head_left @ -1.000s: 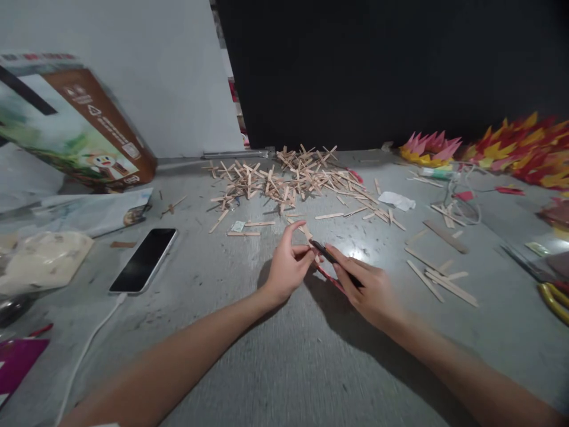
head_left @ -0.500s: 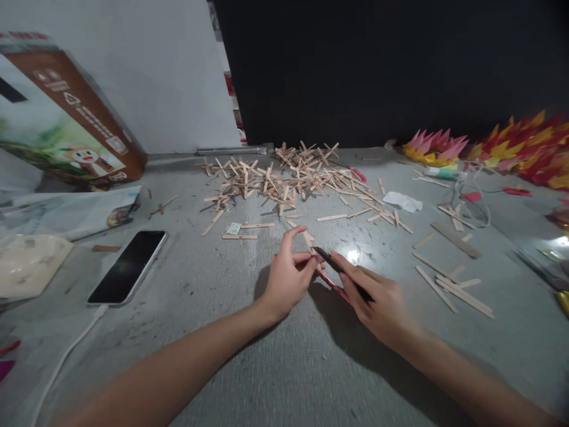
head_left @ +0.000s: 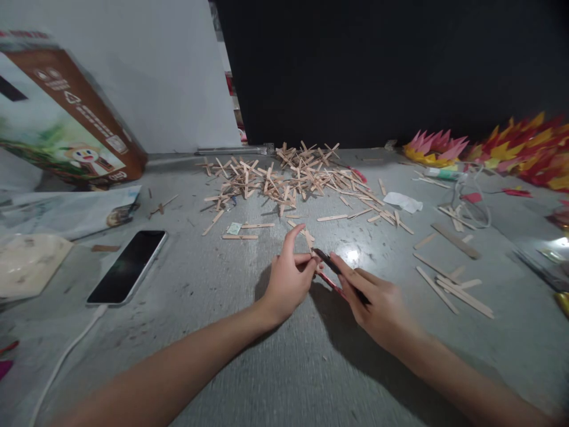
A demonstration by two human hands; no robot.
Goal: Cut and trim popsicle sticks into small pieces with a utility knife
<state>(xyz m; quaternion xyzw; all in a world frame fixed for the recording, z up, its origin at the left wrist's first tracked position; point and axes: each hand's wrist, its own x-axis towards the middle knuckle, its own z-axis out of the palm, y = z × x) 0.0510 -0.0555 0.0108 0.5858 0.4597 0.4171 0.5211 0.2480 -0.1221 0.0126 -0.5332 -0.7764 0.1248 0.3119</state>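
My left hand (head_left: 290, 276) pinches a short wooden stick (head_left: 308, 239) between thumb and middle fingers, with the index finger raised. My right hand (head_left: 376, 299) is closed on a red-handled cutting tool (head_left: 331, 268) whose dark jaws meet the stick just above the grey table (head_left: 284, 356). Both hands hover close together at the table's middle. Behind them lies a big heap of cut wooden sticks and small crosses (head_left: 284, 175).
A phone (head_left: 127, 266) on a white cable lies at left, beside papers (head_left: 66, 210) and a tilted printed carton (head_left: 62, 127). Longer sticks (head_left: 448, 284) lie at right. Red, yellow and pink paper flowers (head_left: 511, 148) line the far right, before a black wall.
The view swung slightly at first, so the phone and carton slid left in frame. My hands keep the same grip; the tool's jaws have crept a little closer to my left fingers.
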